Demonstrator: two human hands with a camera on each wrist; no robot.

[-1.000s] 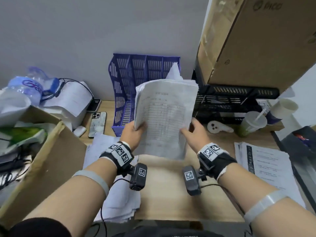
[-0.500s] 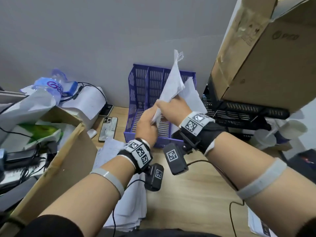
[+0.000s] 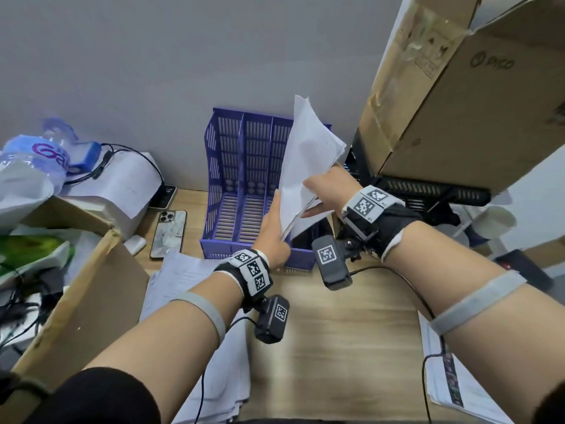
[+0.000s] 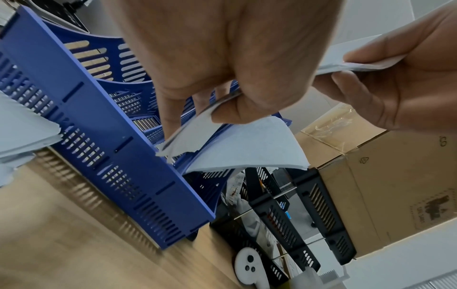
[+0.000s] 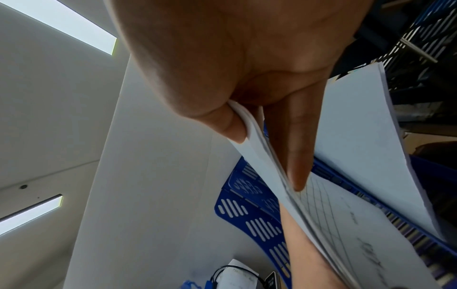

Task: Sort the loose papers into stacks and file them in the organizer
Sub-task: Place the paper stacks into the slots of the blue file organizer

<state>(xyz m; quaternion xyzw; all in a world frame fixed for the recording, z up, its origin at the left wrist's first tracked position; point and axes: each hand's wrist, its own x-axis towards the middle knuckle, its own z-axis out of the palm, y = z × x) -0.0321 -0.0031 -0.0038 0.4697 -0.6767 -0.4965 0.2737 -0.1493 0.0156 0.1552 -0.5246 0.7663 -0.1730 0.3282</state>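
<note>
A purple slotted organizer (image 3: 241,179) with several upright compartments stands against the wall. A stack of white papers (image 3: 308,160) stands on edge, tilted, over its rightmost compartment, with the lower corner down near the front. Whether that corner touches the floor of the compartment is hidden. My left hand (image 3: 276,221) pinches the stack's lower near edge, and in the left wrist view its fingers (image 4: 222,109) curl on the paper (image 4: 247,148) above the organizer (image 4: 111,136). My right hand (image 3: 318,191) pinches the stack higher up, thumb (image 5: 230,125) on one side of the sheets (image 5: 358,136).
Loose papers (image 3: 189,276) lie on the wooden desk at the left, and more printed sheets (image 3: 443,381) at the right edge. A black tray rack (image 3: 428,191) under a big cardboard box (image 3: 458,111) stands right of the organizer. An open carton (image 3: 85,286) and two phones (image 3: 168,229) are at the left.
The stack went from facing me above the desk to edge-on at the organizer. Both hands carried it forward and it now sits lower over the right compartment.
</note>
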